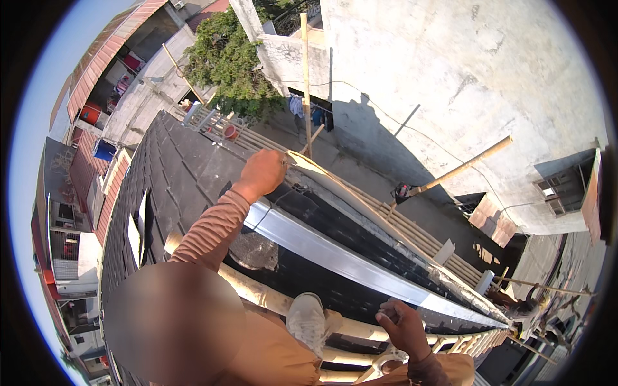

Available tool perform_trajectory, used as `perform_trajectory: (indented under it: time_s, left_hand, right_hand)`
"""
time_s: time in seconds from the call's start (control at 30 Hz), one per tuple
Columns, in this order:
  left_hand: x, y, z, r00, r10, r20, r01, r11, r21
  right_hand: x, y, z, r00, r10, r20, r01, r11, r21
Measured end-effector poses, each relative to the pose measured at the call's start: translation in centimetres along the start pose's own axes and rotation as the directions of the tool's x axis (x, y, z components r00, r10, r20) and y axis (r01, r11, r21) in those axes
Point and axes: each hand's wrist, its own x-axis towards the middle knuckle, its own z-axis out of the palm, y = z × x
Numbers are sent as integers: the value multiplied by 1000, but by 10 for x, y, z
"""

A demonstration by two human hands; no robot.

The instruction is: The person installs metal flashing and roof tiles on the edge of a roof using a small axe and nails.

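My left hand (264,172) is reached out over the upper part of the roof edge, fingers closed. It is beside the near end of a pale strip (308,165); whether it grips the strip or something small I cannot tell. Lower right, my right hand (403,327) hovers with fingers curled and thumb pressed in; anything between them is too small to name. A shiny metal flashing strip (341,256) runs between the hands along the black roof surface (322,283). Close to its upper end lies a dark grey rounded patch (254,249).
Bamboo poles (261,293) form a ladder-like frame under my shoe (306,321). Dark shingles (168,151) slope away left, with a loose white sheet (137,228). Beyond the edge, bamboo scaffolding (421,241) hangs over a drop, facing a plastered wall (438,64). Another person (521,305) is at far right.
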Motion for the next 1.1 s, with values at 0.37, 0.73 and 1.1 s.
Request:
perform_trajectory:
  time_s: [0.37,0.73,1.1]
  left_hand:
    - [10,9,-7,985,172,-23,-173,973,-153]
    - [12,-63,-7,977,15,214,25,983,-182]
    - [19,-97,9,964,230,134,-207,964,-167]
  right_hand:
    - [11,15,-16,998,-59,-4,57,975,-213]
    - [3,38,-23,997,-63,-52,47,963,-265]
    - [-1,43,-13,996,-50,-79,28,965,-260]
